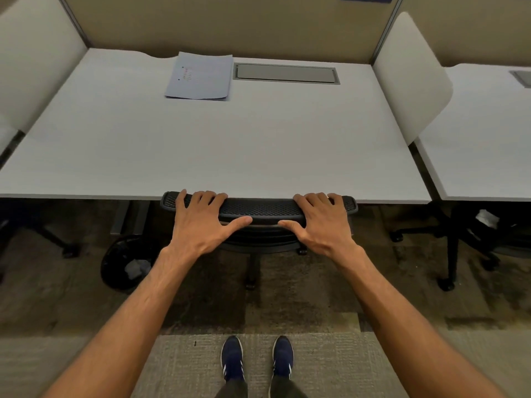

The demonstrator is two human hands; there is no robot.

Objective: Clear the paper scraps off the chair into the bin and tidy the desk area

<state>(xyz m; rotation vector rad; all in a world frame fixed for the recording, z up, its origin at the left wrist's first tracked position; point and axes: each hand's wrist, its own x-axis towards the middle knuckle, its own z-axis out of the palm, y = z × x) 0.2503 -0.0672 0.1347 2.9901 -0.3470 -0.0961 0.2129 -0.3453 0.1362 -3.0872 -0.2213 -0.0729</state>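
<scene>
A black mesh office chair (258, 206) is tucked under the white desk (201, 145), only the top of its backrest showing at the desk's front edge. My left hand (198, 222) grips the left part of the backrest top, fingers over it and thumb below. My right hand (321, 219) grips the right part the same way. The chair seat is hidden under the desk. A black round bin (120, 262) stands on the floor to the left of the chair, with crumpled paper scraps (136, 268) inside. A stack of papers (201, 76) lies at the back of the desk.
A grey cable hatch (286, 73) is set into the desk beside the papers. White side panels (408, 79) divide the desks. Another black chair (471, 234) with something white on it sits under the right-hand desk. My feet (257, 359) stand on carpet.
</scene>
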